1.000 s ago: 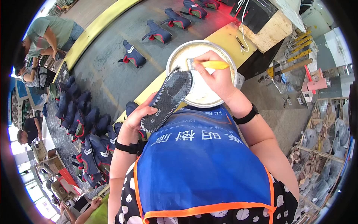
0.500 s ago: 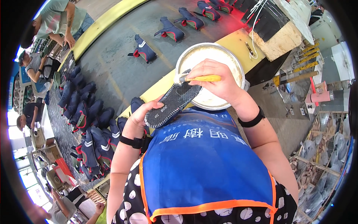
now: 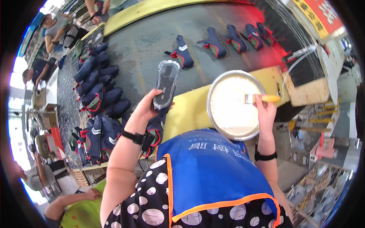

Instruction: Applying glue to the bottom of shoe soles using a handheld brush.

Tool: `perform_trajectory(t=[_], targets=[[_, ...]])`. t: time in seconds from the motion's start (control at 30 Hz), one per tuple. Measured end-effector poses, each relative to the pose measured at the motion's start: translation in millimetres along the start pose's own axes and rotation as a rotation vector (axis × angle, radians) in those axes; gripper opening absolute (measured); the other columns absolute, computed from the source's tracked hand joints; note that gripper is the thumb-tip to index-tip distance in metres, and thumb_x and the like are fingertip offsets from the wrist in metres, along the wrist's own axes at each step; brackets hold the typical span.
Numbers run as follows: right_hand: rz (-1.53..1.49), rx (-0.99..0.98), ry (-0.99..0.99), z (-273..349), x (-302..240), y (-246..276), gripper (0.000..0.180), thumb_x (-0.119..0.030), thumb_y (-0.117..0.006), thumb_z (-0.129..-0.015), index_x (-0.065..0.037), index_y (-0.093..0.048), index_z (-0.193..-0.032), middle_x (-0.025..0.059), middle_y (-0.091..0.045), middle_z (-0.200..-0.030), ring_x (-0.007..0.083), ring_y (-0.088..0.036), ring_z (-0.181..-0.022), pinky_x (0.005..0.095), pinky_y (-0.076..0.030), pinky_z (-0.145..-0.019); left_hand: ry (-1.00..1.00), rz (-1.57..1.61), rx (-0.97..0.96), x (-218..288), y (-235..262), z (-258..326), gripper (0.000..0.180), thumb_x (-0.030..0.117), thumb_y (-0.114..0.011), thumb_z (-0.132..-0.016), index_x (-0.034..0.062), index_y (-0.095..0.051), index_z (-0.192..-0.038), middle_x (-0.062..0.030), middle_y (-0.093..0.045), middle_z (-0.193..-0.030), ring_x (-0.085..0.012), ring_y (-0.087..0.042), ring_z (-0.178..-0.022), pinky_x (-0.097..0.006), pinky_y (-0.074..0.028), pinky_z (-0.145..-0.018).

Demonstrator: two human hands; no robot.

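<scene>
My left hand (image 3: 146, 105) grips a dark shoe upper (image 3: 166, 84) near its lower end, with the black stitched bottom facing me. Its edge has a pale, wet-looking rim. In my right hand (image 3: 266, 116) is a flat brush (image 3: 269, 98) with a yellow handle and pale bristles, my fingers closed around the handle. The bristles are over a round metal basin (image 3: 209, 110) of creamy white paste (image 3: 229, 102), to the right of the shoe. Whether they touch the paste I cannot tell.
Several navy uppers with red trim (image 3: 182, 53) stand in a row on the grey conveyor belt (image 3: 152, 41). More uppers (image 3: 99, 95) are heaped at left. A yellow ledge (image 3: 186, 114) edges the belt. Other people (image 3: 57, 34) work at far left; another (image 3: 81, 207) is near lower left.
The brush has left the shoe bottom and moved right over the basin. My left hand has carried the shoe leftward and away, turning it more upright. My view has shifted.
</scene>
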State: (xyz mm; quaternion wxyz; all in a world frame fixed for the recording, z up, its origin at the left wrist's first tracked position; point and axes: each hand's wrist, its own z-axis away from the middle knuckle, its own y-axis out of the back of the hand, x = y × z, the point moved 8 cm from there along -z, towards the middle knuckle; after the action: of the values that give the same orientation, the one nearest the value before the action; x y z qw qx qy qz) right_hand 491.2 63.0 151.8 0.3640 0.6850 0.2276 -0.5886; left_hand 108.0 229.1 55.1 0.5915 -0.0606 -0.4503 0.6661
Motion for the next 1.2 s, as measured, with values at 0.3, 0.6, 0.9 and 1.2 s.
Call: perform_trajectory(t=[0.3,0.6,0.9,1.2], targets=[[0.119,-0.020,-0.133,-11,31,-3,0.016,-0.010,-0.066,-0.096,0.006,-0.064,-0.099,0.0056,-0.065,-0.085,0.0088,-0.061,-0.073,0.0235,-0.054,-0.069,-0.447,-0.476,0.588,109,120,-134,0.108,0.010,-0.082,-0.073,0.0068,-0.016,-0.158,-0.0191,-0.056,-0.132,-0.0284,-0.063,-0.111,-0.039,-0.054,-0.089],[0.118,-0.052,-0.108,-28,20,-25,0.017,-0.011,-0.065,-0.097,0.005,-0.065,-0.102,0.0054,-0.066,-0.085,0.0092,-0.062,-0.074,0.0250,-0.054,-0.072,-0.060,-1.595,0.899,110,156,-186,0.094,0.041,-0.070,-0.081,0.0106,-0.023,-0.157,-0.0267,-0.050,-0.143,-0.0373,-0.048,-0.135,-0.038,-0.040,-0.111],[0.091,-0.086,-0.044,-14,10,-29,0.020,-0.013,-0.065,-0.098,0.005,-0.065,-0.106,0.0067,-0.066,-0.093,0.0092,-0.061,-0.081,0.0239,-0.053,-0.074,0.230,-1.967,0.310,24,77,-11,0.085,0.078,-0.064,-0.067,-0.0023,-0.074,-0.094,-0.0207,-0.072,-0.098,-0.0357,-0.070,-0.098,-0.043,-0.054,-0.086],[0.022,-0.138,-0.032,18,9,-28,0.019,-0.015,-0.066,-0.097,0.002,-0.065,-0.104,0.0043,-0.066,-0.088,0.0086,-0.060,-0.077,0.0235,-0.050,-0.072,0.009,-2.163,0.529,-99,42,30,0.093,0.037,-0.084,-0.071,0.0311,-0.036,-0.151,-0.0185,-0.060,-0.108,-0.0343,-0.066,-0.100,-0.042,-0.056,-0.082]])
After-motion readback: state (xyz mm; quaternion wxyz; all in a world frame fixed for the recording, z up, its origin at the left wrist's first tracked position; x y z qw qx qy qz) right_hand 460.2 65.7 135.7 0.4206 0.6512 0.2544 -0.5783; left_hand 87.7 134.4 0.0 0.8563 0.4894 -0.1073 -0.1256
